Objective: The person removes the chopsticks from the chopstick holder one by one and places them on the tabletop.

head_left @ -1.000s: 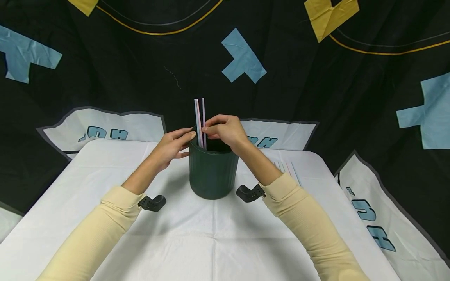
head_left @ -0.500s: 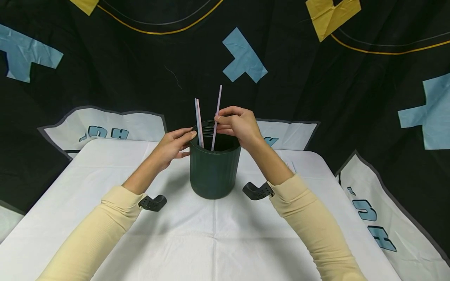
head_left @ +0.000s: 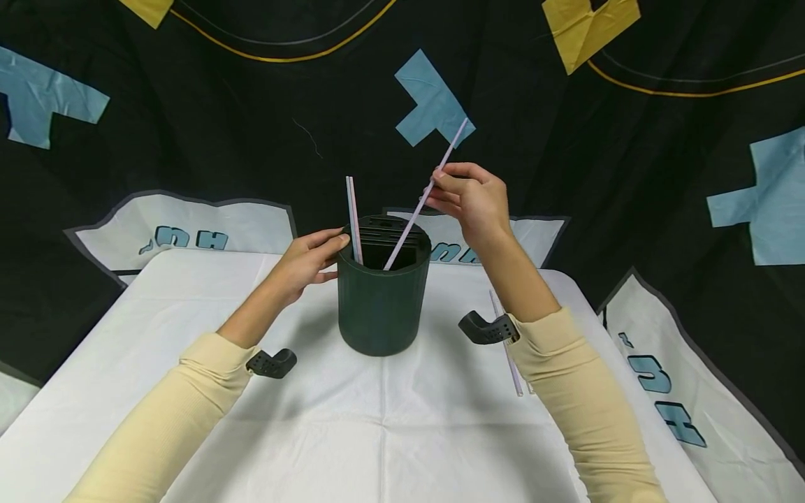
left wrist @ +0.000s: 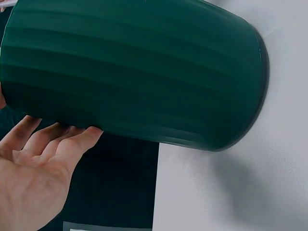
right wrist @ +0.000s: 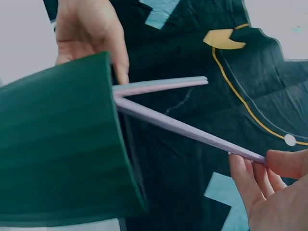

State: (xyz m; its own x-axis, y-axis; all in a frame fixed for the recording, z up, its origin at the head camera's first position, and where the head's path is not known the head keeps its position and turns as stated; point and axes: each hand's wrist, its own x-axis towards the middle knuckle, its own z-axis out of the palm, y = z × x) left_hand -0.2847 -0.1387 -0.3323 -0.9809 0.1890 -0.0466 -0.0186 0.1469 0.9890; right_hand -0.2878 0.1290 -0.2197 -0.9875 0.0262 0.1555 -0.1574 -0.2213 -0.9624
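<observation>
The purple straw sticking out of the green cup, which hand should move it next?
The right hand, probably. It already pinches the purple straw, whose lower end sits tilted inside the green cup. The left hand rests flat against the cup's side, steadying it.

Right hand (head_left: 474, 202) pinches straw (head_left: 420, 202), apparently inside cup (head_left: 377, 307).

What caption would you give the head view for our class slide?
Right hand pinches a tilted straw in a green cup; left hand steadies it.
</observation>
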